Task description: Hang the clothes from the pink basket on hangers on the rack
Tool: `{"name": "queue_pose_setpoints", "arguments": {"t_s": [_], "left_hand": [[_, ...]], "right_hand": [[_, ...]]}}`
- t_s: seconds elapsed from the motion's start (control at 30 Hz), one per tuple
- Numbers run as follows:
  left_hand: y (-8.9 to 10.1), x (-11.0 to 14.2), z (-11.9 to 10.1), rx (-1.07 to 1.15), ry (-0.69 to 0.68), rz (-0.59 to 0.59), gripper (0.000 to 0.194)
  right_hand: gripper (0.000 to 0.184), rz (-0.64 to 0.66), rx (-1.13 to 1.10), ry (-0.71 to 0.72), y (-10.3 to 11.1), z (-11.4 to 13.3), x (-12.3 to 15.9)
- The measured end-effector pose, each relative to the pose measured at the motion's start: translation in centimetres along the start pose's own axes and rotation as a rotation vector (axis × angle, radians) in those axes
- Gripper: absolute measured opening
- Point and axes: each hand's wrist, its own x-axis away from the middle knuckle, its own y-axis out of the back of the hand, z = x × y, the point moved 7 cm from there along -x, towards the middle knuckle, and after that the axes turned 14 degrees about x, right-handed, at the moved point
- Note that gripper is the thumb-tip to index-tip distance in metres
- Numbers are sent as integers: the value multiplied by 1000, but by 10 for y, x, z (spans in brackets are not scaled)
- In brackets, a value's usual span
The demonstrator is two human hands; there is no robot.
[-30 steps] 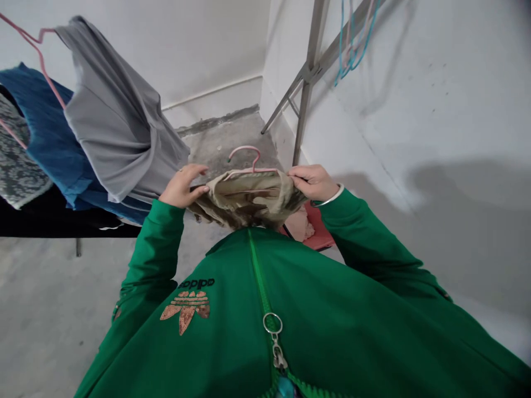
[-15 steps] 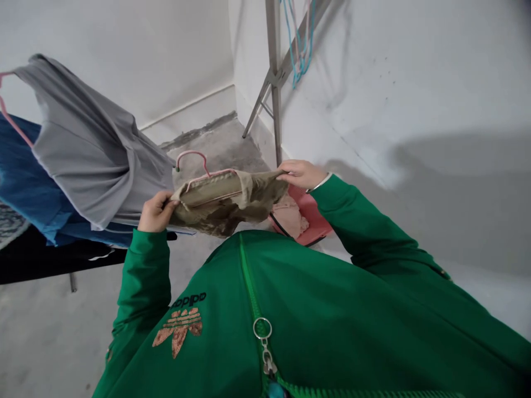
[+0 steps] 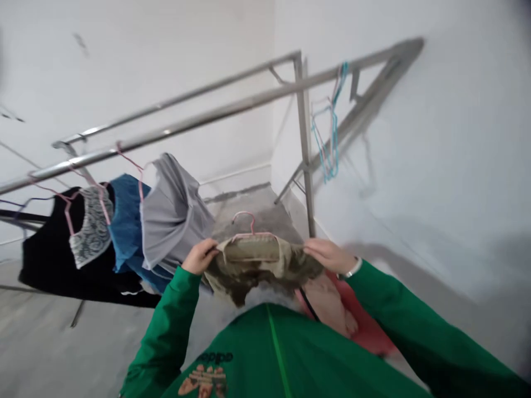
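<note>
An olive-brown patterned garment (image 3: 296, 264) is stretched between my two hands in front of my body. My left hand (image 3: 199, 256) pinches its left shoulder, and my right hand (image 3: 329, 256) pinches the right one. Inside the garment's neck sits a pink hanger (image 3: 252, 221), its hook sticking up above the collar. The lower part of the garment hangs out of sight beyond my green jacket. Close to my left hand hangs a grey garment (image 3: 172, 210).
A metal drying rack (image 3: 232, 109) runs across the view. On its left hang a blue garment (image 3: 126, 204), a lace-patterned top (image 3: 92, 221) and a black garment (image 3: 50, 249). Blue and pink hangers (image 3: 332, 132) dangle at right. A red basin (image 3: 367, 315) holds pink cloth (image 3: 327, 301).
My view has tilted up, bringing the rack's bars into sight. Both hands still grip the garment, which now faces me more squarely with its neckline spread level.
</note>
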Motion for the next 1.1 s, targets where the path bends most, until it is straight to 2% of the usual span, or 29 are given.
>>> {"name": "queue_pose_setpoints", "arguments": {"t_s": [0.1, 0.17, 0.23, 0.33, 0.47, 0.53, 0.6, 0.67, 0.8, 0.97, 1.1], "left_hand": [[16, 6, 11, -155, -16, -94, 25], [26, 17, 17, -245, 5, -242, 33], [24, 32, 20, -259, 32, -383, 37], [-10, 49, 18, -159, 57, -406, 32], [-74, 57, 4, -6, 65, -234, 27], [-94, 56, -4, 21, 51, -127, 27], [-101, 56, -7, -12, 41, -48, 27], [-96, 56, -4, -65, 49, -31, 27], [-82, 63, 10, -86, 95, -68, 27], [-88, 78, 23, -31, 127, -58, 27], [-90, 85, 28, 13, 142, -39, 26]], "right_hand": [[52, 80, -161, -160, 22, -8, -9], [52, 76, -220, -261, 43, -13, -16], [52, 38, -232, -336, 64, -14, -24], [48, -69, -163, -393, 89, -12, -43], [39, -279, 44, -354, 111, 8, -83], [36, -372, 167, -318, 116, 23, -108], [33, -428, 284, -303, 116, 42, -133], [31, -430, 388, -304, 110, 61, -157], [31, -326, 518, -340, 92, 96, -195], [35, -201, 534, -386, 70, 123, -223], [34, -98, 489, -352, 38, 139, -235]]}}
